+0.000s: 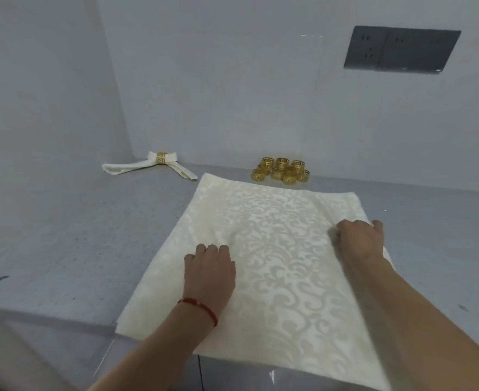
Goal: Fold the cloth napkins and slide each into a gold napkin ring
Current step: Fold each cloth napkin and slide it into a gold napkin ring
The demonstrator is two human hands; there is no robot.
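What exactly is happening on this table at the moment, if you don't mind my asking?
A person is working on a cream patterned napkin spread flat on the grey table. The left hand rests on it with its fingers curled under, and the right hand bunches the cloth near its right edge. One finished napkin already sits in a gold ring at the back left, and a cluster of spare gold rings waits behind the cloth.

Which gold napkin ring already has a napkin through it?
The lone gold ring at the back left, around the folded napkin. The clustered rings by the wall hold nothing.
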